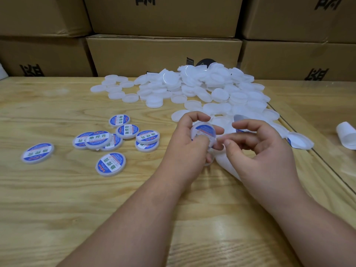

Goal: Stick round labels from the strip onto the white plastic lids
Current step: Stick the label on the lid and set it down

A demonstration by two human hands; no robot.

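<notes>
My left hand [187, 140] grips a white plastic lid [205, 132] that carries a blue and white round label, tilted toward me. My right hand [258, 145] is just right of it, fingers curled, its fingertips touching the lid's lower right edge; whether it holds anything I cannot tell. The white label strip [297, 139] runs under my right hand and out to the right, with a blue label showing near its far end. A heap of bare white lids [202, 85] lies behind my hands. Several labelled lids [110, 164] lie scattered at the left.
The wooden table [57, 199] has a seam running diagonally at the right [327, 166]. A curled piece of white backing paper [346, 137] lies at the far right. Stacked cardboard boxes [163, 53] wall off the back.
</notes>
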